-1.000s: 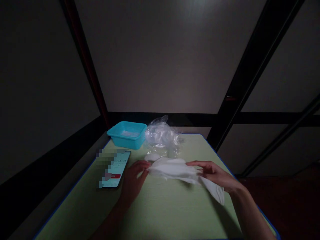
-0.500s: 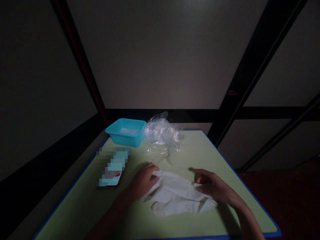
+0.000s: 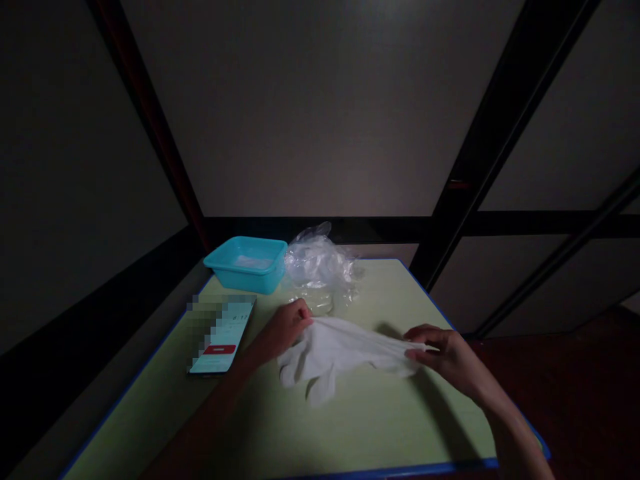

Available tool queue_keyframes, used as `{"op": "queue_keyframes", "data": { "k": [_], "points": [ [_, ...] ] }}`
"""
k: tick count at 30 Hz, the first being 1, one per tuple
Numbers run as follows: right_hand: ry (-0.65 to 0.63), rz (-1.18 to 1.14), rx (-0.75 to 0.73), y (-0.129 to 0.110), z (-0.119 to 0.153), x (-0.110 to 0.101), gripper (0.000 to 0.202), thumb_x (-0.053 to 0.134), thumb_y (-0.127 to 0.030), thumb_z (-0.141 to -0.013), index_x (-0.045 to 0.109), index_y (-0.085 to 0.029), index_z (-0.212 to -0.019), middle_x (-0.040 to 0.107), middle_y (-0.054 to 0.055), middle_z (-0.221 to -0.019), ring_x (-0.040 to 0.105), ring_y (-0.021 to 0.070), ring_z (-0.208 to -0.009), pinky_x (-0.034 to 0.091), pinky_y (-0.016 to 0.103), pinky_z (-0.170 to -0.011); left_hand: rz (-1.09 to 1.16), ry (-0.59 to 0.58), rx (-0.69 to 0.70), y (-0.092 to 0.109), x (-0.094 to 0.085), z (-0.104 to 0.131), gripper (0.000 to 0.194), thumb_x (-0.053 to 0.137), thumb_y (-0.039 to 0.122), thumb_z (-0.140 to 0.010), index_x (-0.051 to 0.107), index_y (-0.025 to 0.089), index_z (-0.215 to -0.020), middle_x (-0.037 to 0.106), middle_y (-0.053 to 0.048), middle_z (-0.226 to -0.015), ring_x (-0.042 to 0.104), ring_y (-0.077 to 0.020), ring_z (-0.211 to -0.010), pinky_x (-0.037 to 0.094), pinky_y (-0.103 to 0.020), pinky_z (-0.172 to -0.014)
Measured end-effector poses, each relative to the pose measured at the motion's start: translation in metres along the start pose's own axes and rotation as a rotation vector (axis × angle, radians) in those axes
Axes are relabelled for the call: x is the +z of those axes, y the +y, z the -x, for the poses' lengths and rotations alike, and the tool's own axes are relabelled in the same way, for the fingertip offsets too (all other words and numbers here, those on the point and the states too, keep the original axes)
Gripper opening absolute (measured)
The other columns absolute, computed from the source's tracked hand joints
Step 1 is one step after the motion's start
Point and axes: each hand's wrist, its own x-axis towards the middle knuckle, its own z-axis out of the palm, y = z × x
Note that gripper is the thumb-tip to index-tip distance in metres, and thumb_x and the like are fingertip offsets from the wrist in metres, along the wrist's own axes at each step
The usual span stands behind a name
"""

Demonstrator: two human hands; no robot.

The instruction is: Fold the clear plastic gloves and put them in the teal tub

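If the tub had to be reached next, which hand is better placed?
Left, probably: the left hand is nearer the tub; the right hand is farther off. Both pinch the cloth.

Cloth (image 3: 345, 347) – wht, tub (image 3: 245, 279) – turq.

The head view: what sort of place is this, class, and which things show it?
Probably a dim indoor corner, perhaps at home: a blue-edged table close to a panelled wall, with a phone and a blue tub on it.
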Motion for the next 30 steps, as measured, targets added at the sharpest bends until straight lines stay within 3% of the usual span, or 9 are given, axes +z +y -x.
{"op": "queue_keyframes", "data": {
  "k": [3, 5, 8, 11, 15, 19, 21, 25, 30],
  "points": [
    [0.126, -0.057, -0.099, -0.015, -0.004, 0.004, 0.027, 0.066, -0.044, -0.067, 0.064, -0.018, -0.060, 0.066, 0.010, -0.086, 0.061, 0.0224, -0.077, 0.049, 0.033, -0.067, 0.035, 0.094, 0.018, 0.012, -0.019, -0.001, 0.009, 0.048, 0.023, -0.075, 0.047, 0.020, -0.066, 0.055, 0.000, -0.068, 0.053, -0.0169, -0.068, 0.038, -0.025, -0.061],
    [0.155, -0.131, -0.120, -0.023, -0.005, 0.007, 0.030, 0.066, -0.048, -0.068, 0.061, -0.018, -0.064, 0.065, 0.008, -0.079, 0.060, 0.0201, -0.071, 0.049, 0.031, -0.063, 0.056, 0.134, 0.032, 0.019, -0.028, 0.002, 0.011, 0.049, 0.027, -0.076, 0.046, 0.020, -0.068, 0.054, 0.001, -0.066, 0.053, -0.0162, -0.067, 0.037, -0.024, -0.059],
    [0.201, -0.213, -0.141, -0.032, -0.004, 0.010, 0.035, 0.064, -0.052, -0.069, 0.054, -0.019, -0.065, 0.053, 0.000, -0.059, 0.050, 0.0131, -0.055, 0.043, 0.024, -0.050, 0.163, 0.140, 0.016, 0.029, -0.036, 0.010, 0.016, 0.050, 0.034, -0.076, 0.045, 0.021, -0.069, 0.047, 0.005, -0.055, 0.047, -0.0122, -0.051, 0.032, -0.020, -0.049],
    [0.184, -0.242, -0.098, -0.032, -0.001, 0.017, 0.036, 0.061, -0.053, -0.071, 0.049, -0.020, -0.067, 0.044, -0.004, -0.056, 0.043, 0.0098, -0.049, 0.036, 0.021, -0.043, 0.197, 0.108, -0.049, 0.031, -0.035, 0.019, 0.017, 0.048, 0.037, -0.076, 0.044, 0.021, -0.072, 0.045, 0.007, -0.056, 0.041, -0.0101, -0.045, 0.028, -0.018, -0.042],
    [0.091, -0.213, 0.003, -0.011, 0.001, 0.032, 0.033, 0.060, -0.050, -0.070, 0.046, -0.020, -0.069, 0.046, -0.004, -0.060, 0.045, 0.0097, -0.047, 0.032, 0.019, -0.038, -0.136, 0.056, -0.095, 0.012, -0.017, 0.027, 0.010, 0.043, 0.024, -0.079, 0.041, 0.021, -0.069, 0.052, 0.003, -0.066, 0.052, -0.0147, -0.064, 0.039, -0.022, -0.057],
    [-0.035, -0.043, 0.010, 0.018, 0.001, 0.037, 0.020, 0.064, -0.028, -0.065, 0.053, -0.017, -0.079, 0.055, -0.001, -0.067, 0.052, 0.0130, -0.055, 0.041, 0.023, -0.047, -0.282, 0.023, -0.158, -0.010, 0.005, 0.033, 0.013, 0.049, 0.011, -0.074, 0.043, 0.021, -0.067, 0.052, 0.003, -0.065, 0.053, -0.0173, -0.066, 0.040, -0.028, -0.064],
    [0.002, 0.119, -0.014, 0.025, 0.000, 0.034, 0.020, 0.059, -0.018, -0.064, 0.056, -0.017, -0.084, 0.060, 0.002, -0.070, 0.056, 0.0161, -0.059, 0.044, 0.027, -0.053, -0.349, 0.039, -0.162, -0.011, 0.011, 0.035, 0.015, 0.049, 0.006, -0.072, 0.046, 0.020, -0.070, 0.055, -0.001, -0.075, 0.053, -0.0205, -0.076, 0.041, -0.033, -0.072],
    [0.199, 0.372, -0.130, 0.006, -0.001, 0.041, 0.026, 0.044, -0.010, -0.074, 0.061, -0.016, -0.093, 0.064, 0.011, -0.092, 0.062, 0.0214, -0.074, 0.048, 0.034, -0.067, -0.423, 0.049, -0.112, 0.004, 0.027, 0.039, 0.020, 0.045, 0.002, -0.073, 0.053, 0.019, -0.078, 0.057, -0.006, -0.092, 0.049, -0.0238, -0.094, 0.038, -0.039, -0.087],
    [-0.063, 0.399, -0.252, -0.038, 0.003, 0.097, 0.051, 0.032, 0.004, -0.067, 0.062, -0.013, -0.105, 0.066, 0.013, -0.098, 0.062, 0.0219, -0.093, 0.048, 0.033, -0.082, -0.304, -0.051, 0.060, 0.014, 0.067, 0.049, 0.028, 0.045, 0.007, -0.075, 0.063, 0.019, -0.094, 0.062, -0.011, -0.106, 0.054, -0.0277, -0.102, 0.040, -0.040, -0.092]
  ]
}}
